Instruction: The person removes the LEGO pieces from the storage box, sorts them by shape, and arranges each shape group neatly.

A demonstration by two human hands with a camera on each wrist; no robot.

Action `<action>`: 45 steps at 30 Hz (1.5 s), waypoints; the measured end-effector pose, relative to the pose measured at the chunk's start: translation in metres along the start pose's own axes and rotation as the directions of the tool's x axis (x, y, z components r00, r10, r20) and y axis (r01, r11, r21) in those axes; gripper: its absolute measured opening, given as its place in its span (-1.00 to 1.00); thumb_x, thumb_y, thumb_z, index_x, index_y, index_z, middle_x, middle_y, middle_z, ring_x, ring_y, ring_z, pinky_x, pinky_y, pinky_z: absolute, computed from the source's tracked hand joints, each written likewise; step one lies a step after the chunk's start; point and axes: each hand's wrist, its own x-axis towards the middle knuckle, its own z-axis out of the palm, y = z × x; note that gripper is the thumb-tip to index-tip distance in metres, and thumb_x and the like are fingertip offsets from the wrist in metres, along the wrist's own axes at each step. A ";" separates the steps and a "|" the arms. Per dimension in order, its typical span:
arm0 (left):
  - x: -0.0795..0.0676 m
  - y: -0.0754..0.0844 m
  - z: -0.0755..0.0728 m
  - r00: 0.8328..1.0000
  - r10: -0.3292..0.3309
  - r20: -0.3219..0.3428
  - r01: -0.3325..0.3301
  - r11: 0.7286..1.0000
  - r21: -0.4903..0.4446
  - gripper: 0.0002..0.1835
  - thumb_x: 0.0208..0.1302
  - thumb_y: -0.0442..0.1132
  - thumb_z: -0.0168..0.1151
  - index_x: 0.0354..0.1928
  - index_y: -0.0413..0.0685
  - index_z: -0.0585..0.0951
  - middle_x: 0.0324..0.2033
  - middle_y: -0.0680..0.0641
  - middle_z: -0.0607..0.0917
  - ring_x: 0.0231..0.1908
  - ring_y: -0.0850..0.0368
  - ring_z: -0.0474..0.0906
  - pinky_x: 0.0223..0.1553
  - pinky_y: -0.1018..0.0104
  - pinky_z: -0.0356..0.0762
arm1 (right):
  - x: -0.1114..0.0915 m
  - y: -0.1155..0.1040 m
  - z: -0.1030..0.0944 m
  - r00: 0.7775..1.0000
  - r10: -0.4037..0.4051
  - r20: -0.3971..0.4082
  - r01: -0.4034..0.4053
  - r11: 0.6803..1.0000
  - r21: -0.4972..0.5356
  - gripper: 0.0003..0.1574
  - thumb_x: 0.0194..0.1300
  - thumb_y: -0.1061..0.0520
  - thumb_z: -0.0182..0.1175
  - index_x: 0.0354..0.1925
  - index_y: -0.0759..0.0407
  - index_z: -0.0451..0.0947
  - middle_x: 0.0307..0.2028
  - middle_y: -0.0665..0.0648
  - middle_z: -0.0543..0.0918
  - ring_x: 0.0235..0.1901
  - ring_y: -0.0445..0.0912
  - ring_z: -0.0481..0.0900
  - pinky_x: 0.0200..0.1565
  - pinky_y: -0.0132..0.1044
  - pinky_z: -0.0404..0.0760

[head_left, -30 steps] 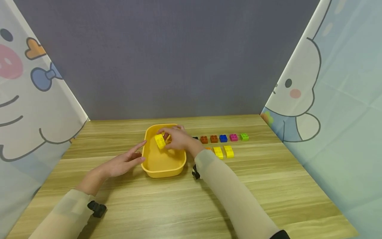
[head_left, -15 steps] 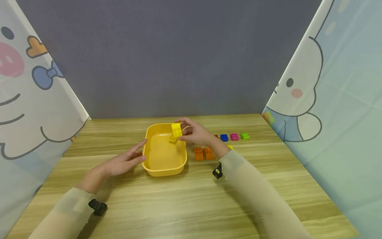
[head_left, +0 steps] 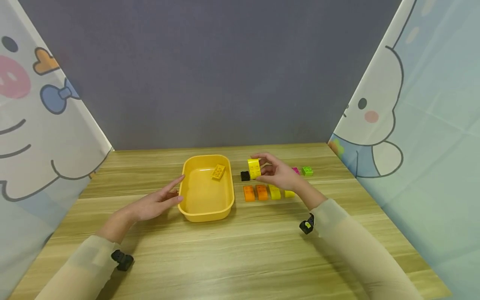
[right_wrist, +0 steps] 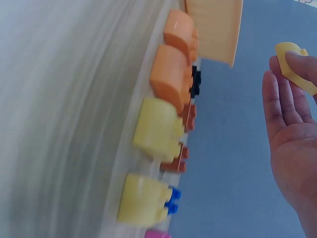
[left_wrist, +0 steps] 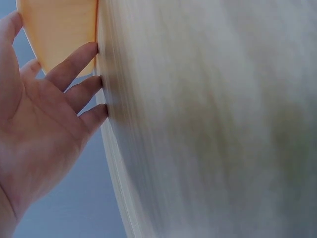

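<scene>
My right hand (head_left: pixel 279 173) pinches a yellow building block (head_left: pixel 254 168) between thumb and fingers, lifted over the rows of blocks. In the right wrist view the held block (right_wrist: pixel 292 64) shows a curved side. My left hand (head_left: pixel 155 204) lies with fingers extended against the left side of a yellow plastic tub (head_left: pixel 204 217); the left wrist view shows the fingers (left_wrist: pixel 74 64) at the tub's wall. Inside the tub, near its far right corner, rests one dark yellow block (head_left: pixel 218 171).
Right of the tub, the front row holds two orange blocks (head_left: pixel 249 193) and two yellow blocks (head_left: pixel 275 192). Behind stand a black block (head_left: pixel 245 176), a pink one (head_left: pixel 296 170) and a green one (head_left: pixel 307 171); my right hand hides others there. A grey panel (head_left: pixel 221 83) backs the table.
My right hand has lifted the yellow block out of the tub and carried it right, over the block rows. The left hand has stayed at the tub.
</scene>
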 end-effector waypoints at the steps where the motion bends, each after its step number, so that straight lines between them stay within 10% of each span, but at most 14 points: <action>1: 0.000 0.000 0.000 1.000 -0.003 -0.001 0.003 1.000 0.000 -0.13 0.76 0.15 0.03 0.82 0.29 -0.19 0.56 -0.55 0.37 0.56 -0.53 0.36 0.47 -0.50 0.39 | -0.004 0.001 -0.002 1.000 0.009 -0.002 -0.009 1.000 -0.002 -0.15 0.47 0.34 0.40 0.58 0.00 0.38 0.12 0.25 0.41 -0.11 0.05 0.58 -0.08 -0.35 0.67; 23: -0.001 0.001 0.000 1.000 0.001 -0.017 -0.001 1.000 0.014 -0.14 0.75 0.15 0.04 0.82 0.28 -0.16 0.56 -0.54 0.38 0.57 -0.52 0.35 0.47 -0.47 0.42 | -0.073 0.051 -0.058 0.994 0.020 -0.107 -0.030 0.995 -0.090 -0.26 0.48 0.39 0.37 0.52 0.25 0.40 0.05 0.37 0.46 -0.25 -0.07 0.56 -0.22 -0.37 0.61; 45: -0.001 0.001 0.001 1.000 -0.011 -0.021 0.012 1.000 0.028 -0.14 0.74 0.17 0.05 0.82 0.30 -0.15 0.55 -0.52 0.41 0.55 -0.49 0.38 0.46 -0.47 0.43 | -0.094 0.081 -0.092 0.964 0.250 -0.092 -0.263 0.943 -0.201 -0.20 0.47 0.28 0.43 0.53 0.37 0.36 0.20 0.50 0.59 -0.03 0.09 0.78 -0.04 -0.36 0.74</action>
